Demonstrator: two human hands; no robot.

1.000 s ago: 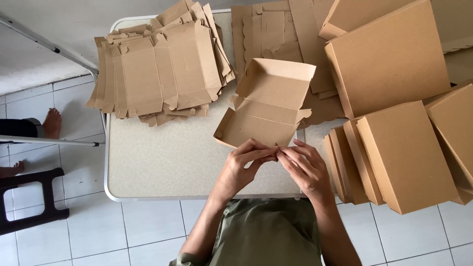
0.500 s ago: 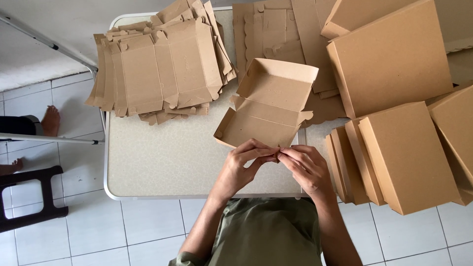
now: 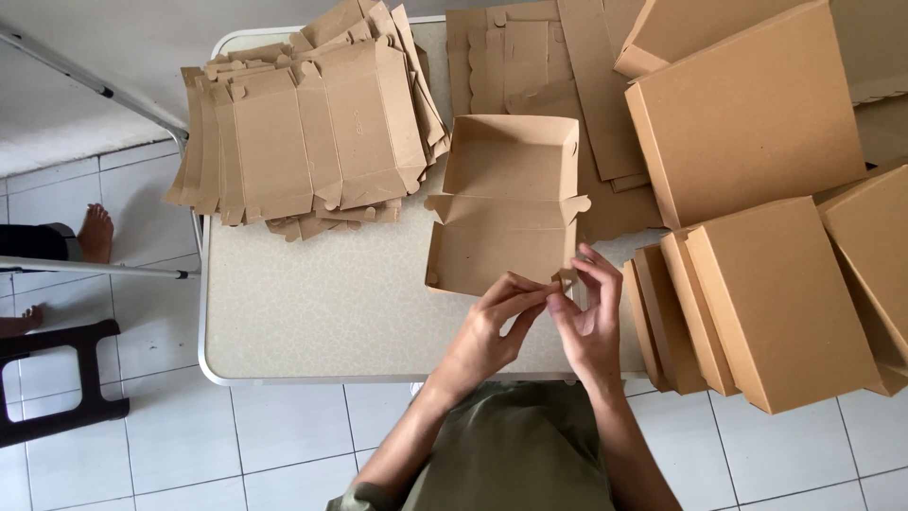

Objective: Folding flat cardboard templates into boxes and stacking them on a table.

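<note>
Half-folded box (image 3: 506, 213) on table (image 3: 312, 312), right of flat blank stack (image 3: 303, 132). Left hand (image 3: 492, 326), right hand (image 3: 588, 317): both grips pinched shut on small tab at box near-right corner. Risks, judged: tab creases or tears if forced; corner misaligns; box skids toward finished boxes (image 3: 785, 293).

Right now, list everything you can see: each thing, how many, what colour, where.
Half-folded carton: one, brown, table centre, lid open, both hands at its near right corner.
Flat carton blanks: one fanned stack, brown, table's far left.
More flat blanks: several, brown, far centre.
Closed boxes: several, brown, stacked and leaning at right.
Table: one, beige speckled top, white rim.
Stool: one, dark, floor at left.
Another person's bare feet: two, left edge.
Floor tiles: white.
Left hand: pinching the corner flap.
Right hand: pinching the same corner.
</note>
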